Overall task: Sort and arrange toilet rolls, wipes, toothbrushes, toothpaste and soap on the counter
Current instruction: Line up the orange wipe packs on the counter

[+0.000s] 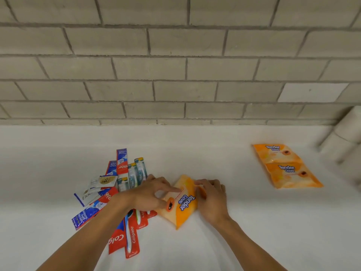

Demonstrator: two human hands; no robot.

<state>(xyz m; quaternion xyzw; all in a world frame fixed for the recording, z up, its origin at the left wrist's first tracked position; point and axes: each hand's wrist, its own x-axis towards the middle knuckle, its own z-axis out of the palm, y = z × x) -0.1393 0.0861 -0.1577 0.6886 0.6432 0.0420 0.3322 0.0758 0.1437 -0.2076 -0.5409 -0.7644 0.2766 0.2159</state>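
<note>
So both hands are on one orange wipes pack (184,204) in the middle of the white desk (234,241). Left hand (150,194) comes in from the pile side, its fingers (172,189) curled onto the pack's top face near the flap, thumb down by the round sticker. Right hand (212,198) lies along the pack's right edge, fingers bent over the far corner. I'd say both have hold of it, though I can't tell if it's lifted or just pressed flat on the desk.

Left of the pack is the messy pile: Colgate toothpaste boxes (121,161) pointing toward the wall, packaged toothbrushes (136,171) just beside them, a Dove soap box (88,196) with a second soap (105,180) lying on it, and another blue toothpaste box (86,216) tilted at the near-left. A red carded toothbrush (131,237) sticks out toward me under the left forearm.

Well off to the right, two more wipes packs (286,166) lie end to end, touching. Toilet rolls (345,133) are stacked at the far right against the brick wall (175,65), blurry.
</note>
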